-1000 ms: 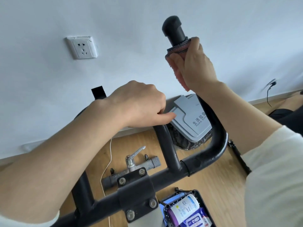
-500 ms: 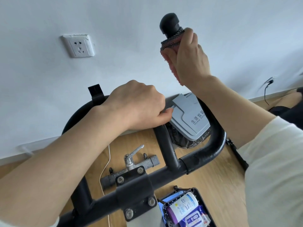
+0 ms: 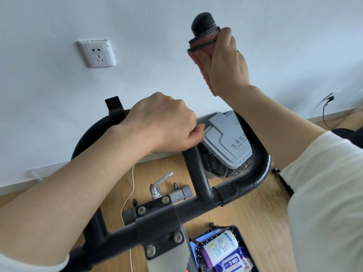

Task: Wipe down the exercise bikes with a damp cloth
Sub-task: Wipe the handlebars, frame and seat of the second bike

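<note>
The exercise bike's black handlebar frame [image 3: 231, 191] fills the lower middle of the head view. Its right grip [image 3: 203, 21] sticks up in front of the white wall. My right hand [image 3: 225, 61] grips a pink cloth [image 3: 202, 61] with a dark mesh edge, wrapped round that grip just below its rounded tip. My left hand [image 3: 163, 124] is curled round the handlebar's middle loop, thumb pointing right. Part of the loop is hidden under that hand.
A grey lidded waste bin [image 3: 227, 142] with a black liner stands on the wood floor behind the bars. A metal tap fitting [image 3: 159, 185] and a white cord [image 3: 127, 193] lie below. A black basket [image 3: 224, 250] of wipe packs sits bottom centre. A wall socket [image 3: 97, 54] is upper left.
My right hand has slid the cloth up the right grip, closer to its tip. My left hand keeps its hold on the middle loop.
</note>
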